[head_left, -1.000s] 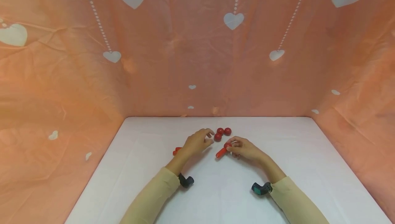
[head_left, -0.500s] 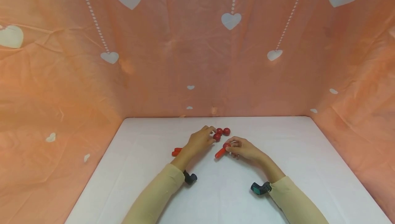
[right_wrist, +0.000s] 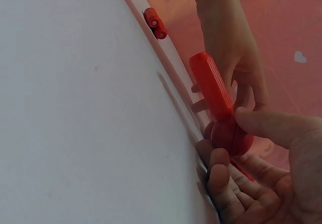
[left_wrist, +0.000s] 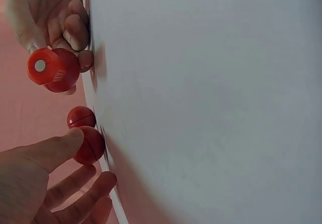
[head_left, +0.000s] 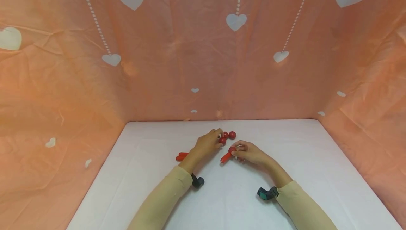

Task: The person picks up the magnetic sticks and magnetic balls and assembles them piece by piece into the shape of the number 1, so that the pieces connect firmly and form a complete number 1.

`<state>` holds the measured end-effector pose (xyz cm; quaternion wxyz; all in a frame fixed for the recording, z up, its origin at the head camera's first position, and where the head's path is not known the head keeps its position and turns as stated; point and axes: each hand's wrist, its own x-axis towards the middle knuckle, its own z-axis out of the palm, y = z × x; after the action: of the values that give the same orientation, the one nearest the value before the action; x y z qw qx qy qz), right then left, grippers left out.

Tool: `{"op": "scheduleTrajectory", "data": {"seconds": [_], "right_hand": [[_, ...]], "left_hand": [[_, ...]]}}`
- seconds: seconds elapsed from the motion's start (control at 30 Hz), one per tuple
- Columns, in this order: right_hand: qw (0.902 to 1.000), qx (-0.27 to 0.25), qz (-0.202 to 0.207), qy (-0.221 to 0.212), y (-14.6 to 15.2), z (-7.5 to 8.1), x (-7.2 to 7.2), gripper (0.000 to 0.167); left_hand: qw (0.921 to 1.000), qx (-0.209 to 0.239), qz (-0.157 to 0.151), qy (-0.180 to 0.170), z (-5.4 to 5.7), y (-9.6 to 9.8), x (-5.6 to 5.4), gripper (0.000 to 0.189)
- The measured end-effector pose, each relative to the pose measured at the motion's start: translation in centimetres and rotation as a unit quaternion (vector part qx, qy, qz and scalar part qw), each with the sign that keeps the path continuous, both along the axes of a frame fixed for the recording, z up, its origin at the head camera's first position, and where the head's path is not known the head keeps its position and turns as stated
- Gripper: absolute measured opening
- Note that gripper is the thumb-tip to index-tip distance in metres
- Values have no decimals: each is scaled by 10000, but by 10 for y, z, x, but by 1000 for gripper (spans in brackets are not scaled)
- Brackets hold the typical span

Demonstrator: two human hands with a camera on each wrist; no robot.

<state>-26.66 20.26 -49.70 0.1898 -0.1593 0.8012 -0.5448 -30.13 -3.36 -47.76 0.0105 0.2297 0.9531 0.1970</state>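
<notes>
My right hand [head_left: 250, 152] holds a red ball [right_wrist: 231, 139] between thumb and fingers, with a red rod [right_wrist: 209, 83] joined to it and pointing out toward the left. A pale round disc shows at the rod's free end in the left wrist view. Beyond it, my left hand [head_left: 207, 144] reaches to another red ball [left_wrist: 91, 146] on the table. Its thumb tip lies on the ball and its fingers curl at the ball's other side. Two more red balls [head_left: 232, 135] sit close behind, one partly covered by the left fingers.
Two red rods [head_left: 182, 156] lie side by side left of my left forearm, partly hidden by it. The white table [head_left: 228, 201] is enclosed by orange sheeting [head_left: 177, 64] with white hearts. A black camera [head_left: 268, 193] is on the right wrist.
My left hand has moved right and a little away from me, its thumb and fingers coming around the nearest ball. The right hand keeps holding its ball and rod in place.
</notes>
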Motion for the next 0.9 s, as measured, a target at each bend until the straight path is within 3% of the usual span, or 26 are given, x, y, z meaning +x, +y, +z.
{"op": "scheduleTrajectory", "data": {"seconds": [0.9], "right_hand": [[9999,-104,69,-20,2,-5,-4,33]], "left_hand": [[9994,94,290,-157,2,-2,5,38]]}}
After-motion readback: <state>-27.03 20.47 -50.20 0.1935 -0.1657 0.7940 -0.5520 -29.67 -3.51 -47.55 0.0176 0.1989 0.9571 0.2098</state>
